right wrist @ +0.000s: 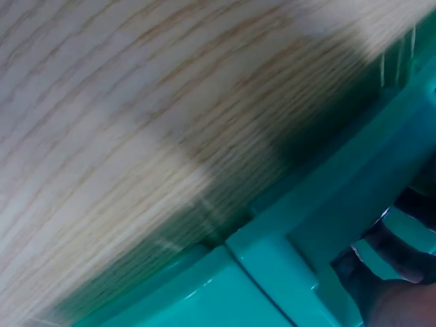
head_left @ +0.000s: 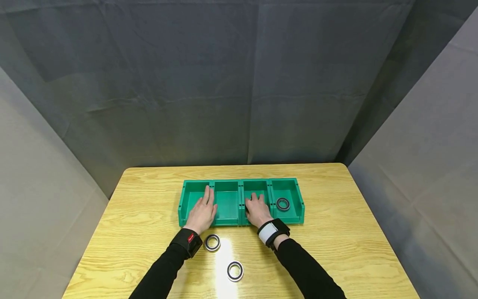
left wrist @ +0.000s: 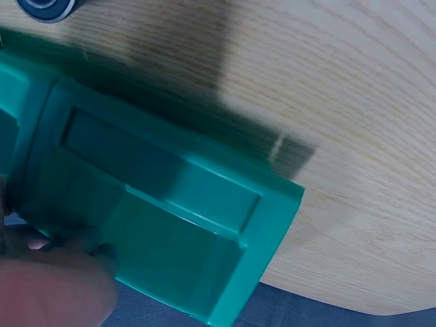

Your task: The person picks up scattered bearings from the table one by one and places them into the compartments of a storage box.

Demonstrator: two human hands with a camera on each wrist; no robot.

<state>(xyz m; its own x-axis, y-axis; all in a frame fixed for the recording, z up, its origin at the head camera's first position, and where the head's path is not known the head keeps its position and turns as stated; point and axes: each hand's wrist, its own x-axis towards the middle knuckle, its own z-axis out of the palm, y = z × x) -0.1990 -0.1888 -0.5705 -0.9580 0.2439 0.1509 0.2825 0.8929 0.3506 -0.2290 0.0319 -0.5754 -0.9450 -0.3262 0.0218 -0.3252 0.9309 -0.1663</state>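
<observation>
Wooden tabletop; toward its far edge, left hand, fingers straight, and right hand, grasp unclear, over green bins.

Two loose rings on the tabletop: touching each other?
Apart. The head view shows bare tabletop between the upper ring and the lower ring.

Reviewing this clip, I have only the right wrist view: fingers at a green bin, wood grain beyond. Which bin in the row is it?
Observer: The right hand is at the third bin from the person's left, in a row of four.
Operator: Any rings in the bin beside it, on the person's right?
Observer: One ring lies in the rightmost bin.
Operator: And outside the bins?
Observer: Two more rings lie on the table, on the person's side.
</observation>
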